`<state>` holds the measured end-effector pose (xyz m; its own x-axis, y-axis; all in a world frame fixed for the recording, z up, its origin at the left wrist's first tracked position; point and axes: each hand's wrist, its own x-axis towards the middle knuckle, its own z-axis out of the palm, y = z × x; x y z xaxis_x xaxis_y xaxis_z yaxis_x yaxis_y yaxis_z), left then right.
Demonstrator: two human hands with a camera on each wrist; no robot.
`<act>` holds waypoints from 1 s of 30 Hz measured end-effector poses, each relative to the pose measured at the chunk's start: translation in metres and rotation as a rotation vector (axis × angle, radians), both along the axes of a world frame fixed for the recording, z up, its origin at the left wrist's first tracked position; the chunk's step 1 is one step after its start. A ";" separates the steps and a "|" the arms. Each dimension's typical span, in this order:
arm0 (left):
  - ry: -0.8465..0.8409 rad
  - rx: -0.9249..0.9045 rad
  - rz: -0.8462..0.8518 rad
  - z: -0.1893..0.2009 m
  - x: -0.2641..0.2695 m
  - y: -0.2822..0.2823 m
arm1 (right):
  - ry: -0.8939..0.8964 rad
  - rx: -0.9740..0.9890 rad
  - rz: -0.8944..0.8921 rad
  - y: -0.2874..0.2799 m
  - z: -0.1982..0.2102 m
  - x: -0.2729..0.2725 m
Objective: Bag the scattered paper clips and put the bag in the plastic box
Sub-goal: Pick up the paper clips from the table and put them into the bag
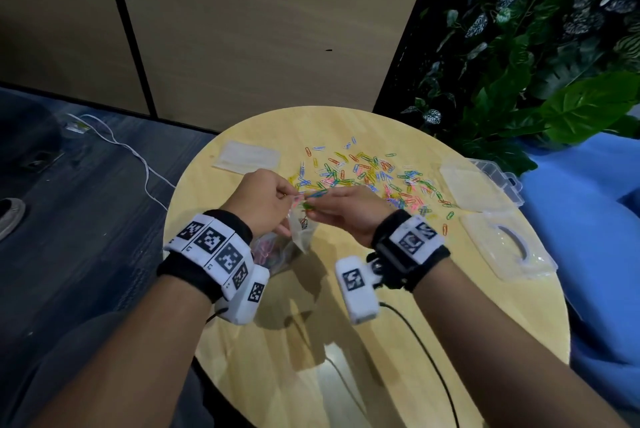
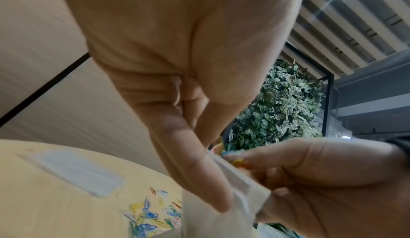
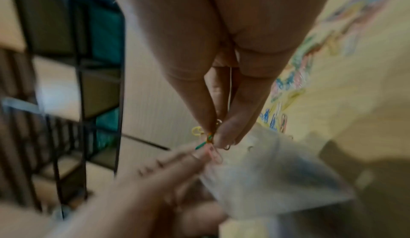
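Observation:
Coloured paper clips [image 1: 374, 174] lie scattered across the middle of the round wooden table [image 1: 346, 341]. My left hand [image 1: 263, 199] holds a small clear plastic bag [image 1: 294, 237] by its top edge above the table; some clips sit inside the bag. My right hand [image 1: 343, 209] pinches a small bunch of clips [image 3: 208, 138] right at the bag's mouth [image 2: 235, 175]. The open clear plastic box [image 1: 474, 185] lies at the table's right edge, with its lid [image 1: 509, 247] in front of it.
A stack of spare clear bags [image 1: 247, 155] lies at the table's far left. A plant wall [image 1: 540, 46] stands behind on the right, and a blue seat [image 1: 588, 254] is beside the table. A white cable [image 1: 131, 150] runs over the floor on the left.

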<state>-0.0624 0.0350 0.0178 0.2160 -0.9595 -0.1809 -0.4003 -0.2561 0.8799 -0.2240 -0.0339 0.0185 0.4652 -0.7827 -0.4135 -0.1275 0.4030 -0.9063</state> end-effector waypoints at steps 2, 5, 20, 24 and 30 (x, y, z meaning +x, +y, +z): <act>-0.009 -0.003 0.000 0.001 0.000 0.000 | 0.211 -0.139 0.009 0.000 -0.007 0.011; -0.018 -0.014 0.006 0.000 0.002 -0.001 | 0.474 -0.398 0.116 0.003 -0.011 0.025; 0.005 -0.028 -0.008 0.004 0.004 0.003 | 0.527 -0.636 0.077 -0.006 0.011 -0.026; 0.000 -0.052 0.025 0.007 0.017 0.009 | 0.946 -0.435 0.075 -0.041 -0.015 -0.075; 0.026 -0.069 0.044 0.010 0.026 0.014 | 1.236 -0.525 0.136 -0.048 -0.065 -0.080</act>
<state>-0.0367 0.0491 0.0280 0.2542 -0.9596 -0.1206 -0.3668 -0.2110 0.9061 -0.3036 -0.0823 -0.0468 0.0945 -0.9544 -0.2832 -0.9767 -0.0338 -0.2120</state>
